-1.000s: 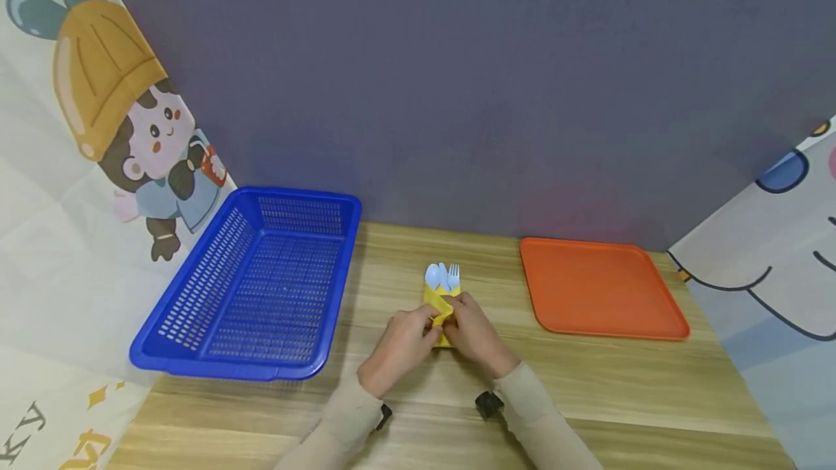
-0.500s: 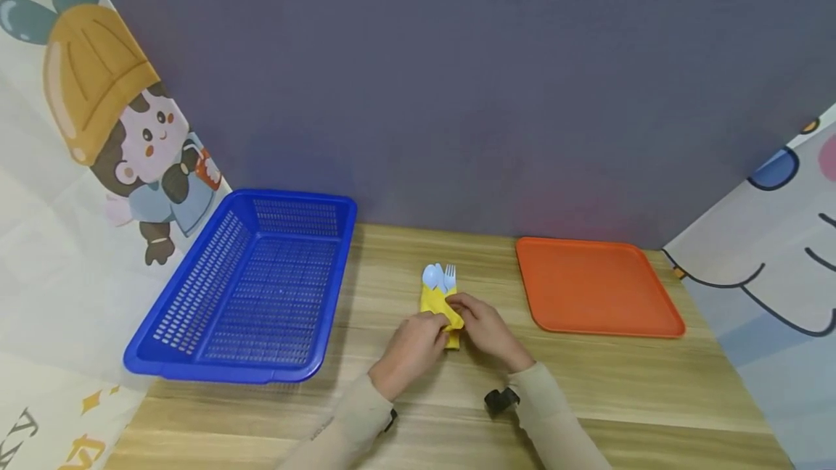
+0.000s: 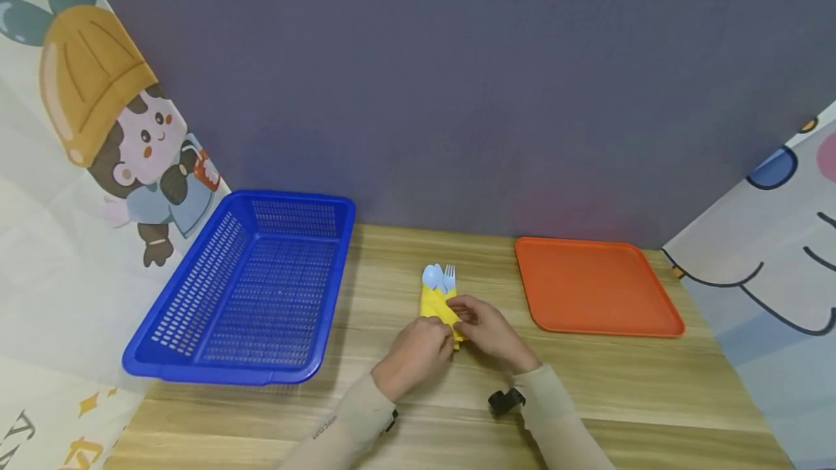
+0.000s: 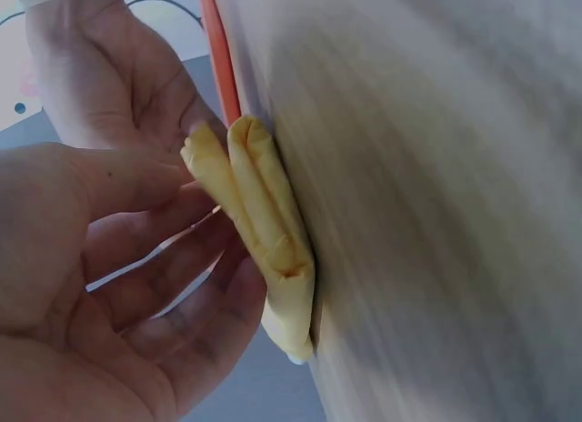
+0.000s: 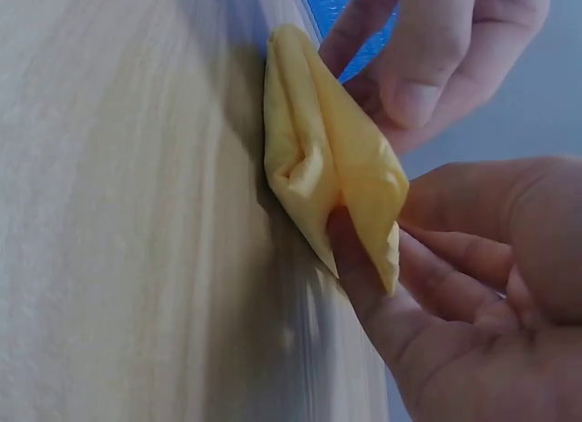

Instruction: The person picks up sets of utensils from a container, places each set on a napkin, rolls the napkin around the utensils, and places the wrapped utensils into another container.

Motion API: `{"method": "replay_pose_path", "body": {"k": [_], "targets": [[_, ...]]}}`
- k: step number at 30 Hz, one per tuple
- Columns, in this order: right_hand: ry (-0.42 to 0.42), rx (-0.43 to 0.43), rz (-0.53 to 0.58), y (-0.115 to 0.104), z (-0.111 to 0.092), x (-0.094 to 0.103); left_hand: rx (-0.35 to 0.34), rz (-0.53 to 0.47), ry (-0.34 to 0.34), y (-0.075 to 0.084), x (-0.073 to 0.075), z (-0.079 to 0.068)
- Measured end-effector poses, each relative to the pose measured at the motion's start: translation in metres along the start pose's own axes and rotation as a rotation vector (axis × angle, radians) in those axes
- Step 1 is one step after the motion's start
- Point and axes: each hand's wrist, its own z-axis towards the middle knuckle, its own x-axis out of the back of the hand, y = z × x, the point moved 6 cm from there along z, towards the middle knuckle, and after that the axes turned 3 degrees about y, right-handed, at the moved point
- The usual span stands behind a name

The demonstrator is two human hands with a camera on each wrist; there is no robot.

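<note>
A yellow cloth napkin [image 3: 434,304] lies wrapped around a pale blue spoon [image 3: 431,276] and fork [image 3: 450,275], with a piece of similar cutlery partly hidden between them. Their heads stick out at the far end. My right hand [image 3: 490,328] pinches a loose flap; in the right wrist view its index finger sits inside the fold [image 5: 368,181] and the thumb outside. At the napkin's near left side, my left hand [image 3: 418,354] holds the cloth with curled fingers. From the left wrist view its thumb [image 4: 136,181] meets the flap's edge.
On the left of the wooden table [image 3: 588,390] stands a blue perforated basket [image 3: 320,365]. An orange tray [image 3: 597,289] lies at the right. A grey panel [image 3: 444,93] rises behind, with printed cloths on both sides.
The yellow flap has been drawn across the cutlery toward the lower right and now lies lower over the bundle. My left hand has shifted slightly right and nearer; the right hand stays beside the napkin.
</note>
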Motion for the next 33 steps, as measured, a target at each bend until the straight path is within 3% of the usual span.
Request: {"method": "replay_pose_path", "body": {"k": [4, 10, 13, 16, 19, 22, 28, 33], "targets": [[0.034, -0.014, -0.033, 0.001, 0.0, 0.0, -0.038, 0.019, -0.04, 0.0, -0.001, 0.0], [0.115, -0.073, -0.181, 0.007, -0.001, 0.002, -0.087, 0.077, -0.07, -0.002, -0.004, -0.001], [0.115, -0.137, -0.164, 0.011, -0.002, 0.001, -0.029, 0.056, -0.041, -0.006, -0.002, 0.0], [0.105, -0.185, -0.108, 0.013, -0.002, -0.001, 0.088, 0.029, -0.012, -0.013, 0.0, -0.001], [0.091, -0.223, -0.088, 0.013, -0.003, -0.001, 0.215, 0.007, -0.017, -0.021, 0.002, -0.003], [0.075, -0.255, -0.09, 0.013, -0.003, -0.001, 0.301, -0.028, -0.048, -0.029, 0.001, -0.005], [0.039, -0.289, -0.075, 0.013, -0.003, -0.002, 0.395, -0.168, -0.1, -0.042, -0.004, -0.004], [0.016, -0.313, -0.045, 0.017, -0.003, -0.003, 0.455, -0.316, -0.085, -0.052, -0.005, 0.0]]}}
